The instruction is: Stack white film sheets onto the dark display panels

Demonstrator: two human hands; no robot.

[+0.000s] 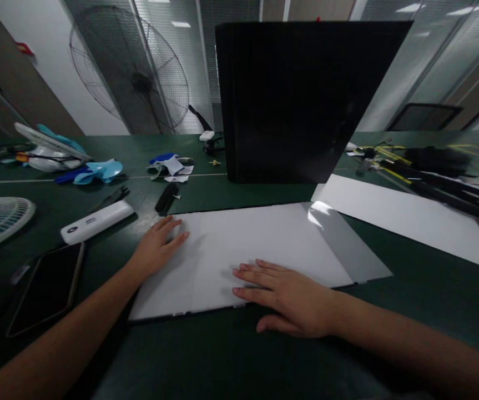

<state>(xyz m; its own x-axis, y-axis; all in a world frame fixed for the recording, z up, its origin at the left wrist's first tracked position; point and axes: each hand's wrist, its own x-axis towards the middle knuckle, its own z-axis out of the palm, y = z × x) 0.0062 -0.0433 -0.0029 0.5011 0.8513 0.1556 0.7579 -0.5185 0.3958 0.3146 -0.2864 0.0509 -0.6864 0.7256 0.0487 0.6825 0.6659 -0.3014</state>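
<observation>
A flat white panel (218, 244) with a thin dark edge lies in front of me on the green table. Over its right end rests a translucent sheet (351, 250), which sticks out past the panel's edge and shines with reflected light. My left hand (158, 247) touches the panel's left end, fingers apart. Nearer the front edge, my right hand (291, 300) lies flat with its fingers stretched over the white surface and its thumb off the panel. Neither hand grips anything.
A large black box-like panel (301, 100) stands upright behind the white one. To the right lie a long white sheet (409, 222) and several black strips (443, 191). A phone (48, 289), a white power bank (96, 222) and a small fan (0, 222) are at left.
</observation>
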